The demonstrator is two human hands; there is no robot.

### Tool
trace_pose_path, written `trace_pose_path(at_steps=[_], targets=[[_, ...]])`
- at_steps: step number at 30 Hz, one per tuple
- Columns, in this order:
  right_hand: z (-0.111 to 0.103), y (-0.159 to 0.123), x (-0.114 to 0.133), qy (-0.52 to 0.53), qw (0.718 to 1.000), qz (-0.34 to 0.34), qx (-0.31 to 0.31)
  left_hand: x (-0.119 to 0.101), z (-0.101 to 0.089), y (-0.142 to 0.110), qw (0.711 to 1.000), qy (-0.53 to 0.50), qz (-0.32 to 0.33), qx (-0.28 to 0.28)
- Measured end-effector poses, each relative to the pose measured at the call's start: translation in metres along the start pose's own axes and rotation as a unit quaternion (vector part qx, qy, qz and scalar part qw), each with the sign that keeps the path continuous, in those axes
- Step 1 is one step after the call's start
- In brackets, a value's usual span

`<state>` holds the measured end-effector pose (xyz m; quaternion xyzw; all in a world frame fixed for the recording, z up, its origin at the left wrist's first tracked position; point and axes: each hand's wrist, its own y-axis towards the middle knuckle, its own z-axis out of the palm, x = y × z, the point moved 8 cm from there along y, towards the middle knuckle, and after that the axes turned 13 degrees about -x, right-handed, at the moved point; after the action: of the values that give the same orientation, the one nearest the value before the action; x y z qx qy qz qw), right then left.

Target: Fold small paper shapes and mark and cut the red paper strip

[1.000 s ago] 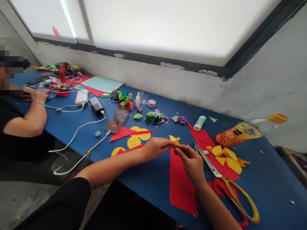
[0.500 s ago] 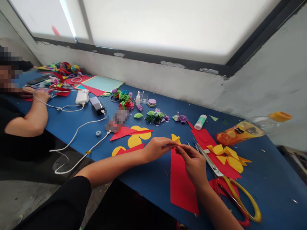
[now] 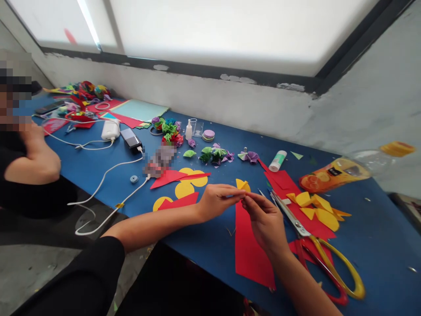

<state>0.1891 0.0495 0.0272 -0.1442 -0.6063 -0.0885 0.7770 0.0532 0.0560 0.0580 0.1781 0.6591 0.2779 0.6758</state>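
Note:
A folded yellow paper piece (image 3: 242,185) stands up from my fingertips, which meet just beneath it over the table. My left hand (image 3: 217,202) comes in from the left with its fingers closed in a pinch at the paper. Opposite it, my right hand (image 3: 265,215) pinches the same spot with thumb and forefinger. The fingertips hide the paper's lower end. Under my hands lies a red paper strip (image 3: 250,252). Large scissors (image 3: 297,226) with red and yellow handles rest right of my right hand, blades partly over red paper.
Yellow folded pieces (image 3: 314,206), a glue stick (image 3: 278,161) and a lying juice bottle (image 3: 335,173) are at the right. Yellow circles (image 3: 184,190), paper flowers (image 3: 217,154), a phone (image 3: 131,139) and white cables (image 3: 105,175) lie leftward. Another person's arm (image 3: 36,166) is far left.
My hands keep their pinch at the yellow paper with little movement. The other person's hand has risen from the table toward their head. The view has shifted slightly.

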Motion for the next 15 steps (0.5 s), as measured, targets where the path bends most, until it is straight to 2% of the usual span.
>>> trace_pose_path(at_steps=[10,13,15], targets=[[0.001,0.0,0.003,0.027,0.999,-0.017,0.009,-0.005,-0.001,0.001,1.0,-0.004,0.016,0.004],[0.0,0.0,0.01,-0.011,0.997,-0.07,0.017,-0.008,-0.002,0.001,1.0,-0.009,0.016,0.002],[0.0,-0.002,0.019,-0.062,0.989,-0.131,0.027,-0.006,-0.003,0.001,1.0,-0.017,-0.016,-0.007]])
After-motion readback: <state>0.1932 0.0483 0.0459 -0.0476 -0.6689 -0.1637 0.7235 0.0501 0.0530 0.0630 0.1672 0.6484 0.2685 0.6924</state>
